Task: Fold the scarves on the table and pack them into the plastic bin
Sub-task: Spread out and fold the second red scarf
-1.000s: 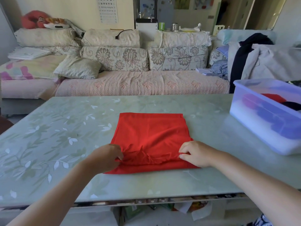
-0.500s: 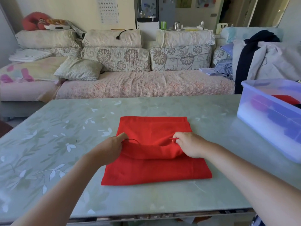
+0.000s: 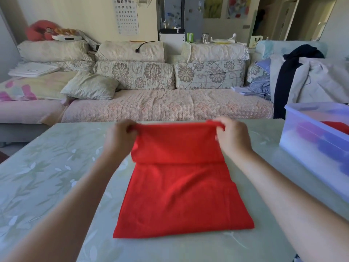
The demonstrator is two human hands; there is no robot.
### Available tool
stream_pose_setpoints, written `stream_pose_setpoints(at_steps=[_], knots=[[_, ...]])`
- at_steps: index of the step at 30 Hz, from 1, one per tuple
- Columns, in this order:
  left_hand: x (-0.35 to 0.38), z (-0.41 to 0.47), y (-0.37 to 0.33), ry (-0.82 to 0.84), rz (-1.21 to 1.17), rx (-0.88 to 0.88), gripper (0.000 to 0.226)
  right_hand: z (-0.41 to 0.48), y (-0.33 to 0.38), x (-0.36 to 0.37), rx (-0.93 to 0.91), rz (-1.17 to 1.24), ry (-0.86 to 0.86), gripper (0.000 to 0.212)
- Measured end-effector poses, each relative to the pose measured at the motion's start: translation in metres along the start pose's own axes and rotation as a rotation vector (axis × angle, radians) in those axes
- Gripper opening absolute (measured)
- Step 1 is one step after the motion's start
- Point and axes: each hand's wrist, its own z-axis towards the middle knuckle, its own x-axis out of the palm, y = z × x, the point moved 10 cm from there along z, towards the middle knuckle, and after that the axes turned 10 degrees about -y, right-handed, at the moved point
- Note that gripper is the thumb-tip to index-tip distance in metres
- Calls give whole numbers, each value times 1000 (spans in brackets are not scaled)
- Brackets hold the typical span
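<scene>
A red scarf (image 3: 179, 197) lies in the middle of the table (image 3: 47, 176), its near part flat. My left hand (image 3: 118, 137) pinches the left corner of the scarf's lifted edge. My right hand (image 3: 231, 138) pinches the right corner. Between them the edge is stretched taut above the far part of the scarf, and the raised flap curves back down to a fold line across the cloth. The clear plastic bin (image 3: 309, 148) stands at the table's right side, with red, purple and blue cloth inside it.
A long sofa (image 3: 166, 108) with flowered cushions runs behind the table. Clothes (image 3: 306, 78) hang over a chair at the back right, just behind the bin. The table's pale leaf-patterned top shows to the left of the scarf.
Both hands took the scarf's near edge, lifted it and carried it away from me toward the far edge. The flap now hangs in the air over the far half.
</scene>
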Motion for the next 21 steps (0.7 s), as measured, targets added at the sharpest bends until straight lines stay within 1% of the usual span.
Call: stream_pose_setpoints(at_steps=[1,2,3,4,6,8,10,13,15,16,18,19,21], knots=[[-23,9,-17,-156,-51,51,23,9,14,-19,-74,64,-147,30],[-39,13,-31,-254,-96,107,22,12,27,-33,-155,103,-231,31],[-47,14,-40,-288,-123,148,22,10,34,-37,-209,131,-248,32],[-47,13,-43,-271,-125,168,20,6,38,-35,-241,144,-218,35],[-31,6,-37,-169,-63,210,14,-13,32,-17,-249,121,-60,39],[-14,-10,-26,-44,-2,293,11,-31,19,1,-228,61,123,33],[3,-32,-11,137,63,339,13,-45,5,11,-179,-33,288,28],[23,-72,14,434,163,339,10,-66,-11,17,-112,-137,483,27],[29,-94,23,575,229,337,6,-79,-18,18,-88,-207,589,26],[30,-100,26,606,251,339,6,-84,-20,17,-93,-243,626,25],[25,-108,26,608,267,349,17,-89,-23,11,-102,-289,642,21],[21,-109,26,598,264,352,20,-89,-22,8,-121,-299,623,19],[14,-115,24,598,248,361,13,-86,-15,-2,-219,-284,549,15]])
